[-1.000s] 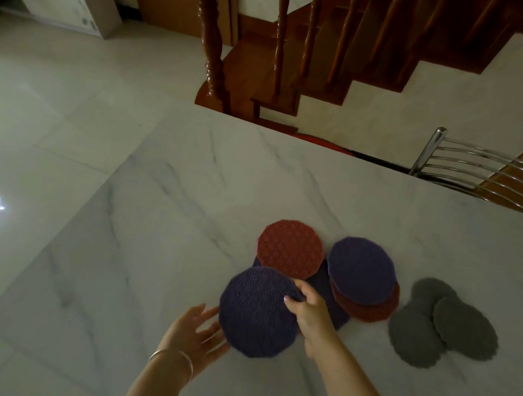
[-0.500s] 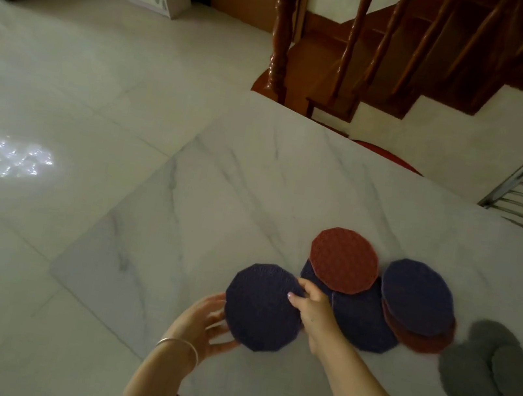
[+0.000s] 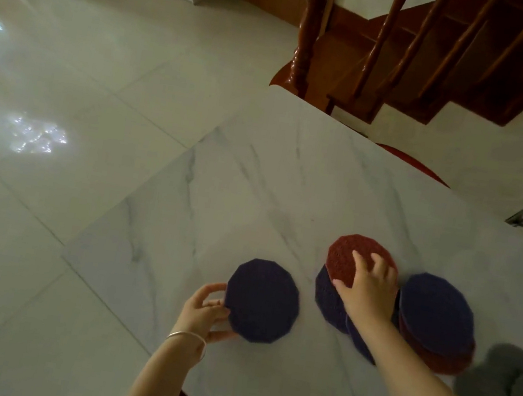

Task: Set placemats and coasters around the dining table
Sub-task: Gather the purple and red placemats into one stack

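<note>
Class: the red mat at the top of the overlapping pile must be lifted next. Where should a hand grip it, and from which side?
Probably the near-left rim of the red mat, pinched from the near side. It lies flat, but that edge overhangs a purple mat below, so a thumb can slip under. The right hand already rests on it.

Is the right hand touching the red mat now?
Touching. In the head view the right hand lies on the red mat, its fingers spread on the mat's surface.

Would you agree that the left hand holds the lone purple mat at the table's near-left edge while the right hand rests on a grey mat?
Not quite: in the head view the right hand rests on the red mat, not a grey one. The left hand does hold the lone purple mat near the table edge.
</note>
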`<move>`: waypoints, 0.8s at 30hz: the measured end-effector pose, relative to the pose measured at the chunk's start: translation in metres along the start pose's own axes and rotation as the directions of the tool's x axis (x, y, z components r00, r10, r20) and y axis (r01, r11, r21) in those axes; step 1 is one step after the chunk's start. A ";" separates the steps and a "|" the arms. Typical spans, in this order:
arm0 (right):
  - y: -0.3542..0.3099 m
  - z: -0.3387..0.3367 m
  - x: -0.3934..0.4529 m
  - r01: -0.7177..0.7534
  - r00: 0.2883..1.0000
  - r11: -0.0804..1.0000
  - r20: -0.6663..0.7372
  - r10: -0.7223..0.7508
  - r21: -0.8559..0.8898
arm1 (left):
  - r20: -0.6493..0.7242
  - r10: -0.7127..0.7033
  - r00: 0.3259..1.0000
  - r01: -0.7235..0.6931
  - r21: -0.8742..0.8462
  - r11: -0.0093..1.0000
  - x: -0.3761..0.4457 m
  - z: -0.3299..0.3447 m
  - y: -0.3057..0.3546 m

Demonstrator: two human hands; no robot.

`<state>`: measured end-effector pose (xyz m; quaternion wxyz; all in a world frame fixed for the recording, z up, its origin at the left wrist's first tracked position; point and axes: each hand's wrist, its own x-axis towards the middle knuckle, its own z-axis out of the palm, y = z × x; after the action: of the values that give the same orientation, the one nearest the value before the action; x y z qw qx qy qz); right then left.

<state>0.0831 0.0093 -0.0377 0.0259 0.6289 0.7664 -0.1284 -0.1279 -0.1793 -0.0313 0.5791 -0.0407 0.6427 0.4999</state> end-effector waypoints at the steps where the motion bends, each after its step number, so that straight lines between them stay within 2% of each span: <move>1: 0.007 0.000 0.004 -0.011 0.997 1.000 0.072 0.011 0.008 | 0.000 0.000 1.000 0.000 -0.002 1.000 0.000 0.000 0.000; 3: 0.014 0.000 0.010 -0.007 0.987 0.999 0.161 0.002 0.033 | 0.004 0.000 1.000 0.000 -0.001 1.000 0.000 0.000 0.002; 8: 0.017 0.001 0.011 0.176 0.964 0.962 0.235 -0.125 -0.209 | 0.004 -0.006 1.000 0.006 -0.004 1.000 0.002 0.001 0.004; 13: 0.014 0.000 0.003 0.282 0.943 0.917 0.258 -0.211 -0.281 | 0.003 -0.019 1.000 0.019 -0.037 0.999 0.004 0.003 0.002; 16: 0.009 -0.005 -0.007 0.271 0.959 0.945 0.139 -0.248 -0.181 | -0.002 -0.027 1.000 0.027 -0.052 0.998 0.004 0.004 0.001; 20: 0.002 -0.018 -0.022 0.214 0.962 0.959 -0.211 -0.174 0.184 | -0.014 -0.035 0.999 0.034 -0.065 0.997 0.005 0.006 0.001; 22: -0.011 -0.019 -0.034 0.269 0.940 0.921 -0.287 -0.187 0.281 | -0.014 -0.043 0.999 0.042 -0.078 0.996 0.006 0.008 0.001; 24: -0.029 -0.014 -0.051 0.355 0.918 0.882 -0.297 -0.265 0.310 | -0.010 -0.046 0.999 0.045 -0.093 0.995 0.005 0.010 0.001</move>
<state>0.0671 -0.0410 -0.0089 -0.2050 0.5024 0.8184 -0.1894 -0.1230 -0.1690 -0.0332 0.5841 -0.0852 0.6213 0.5154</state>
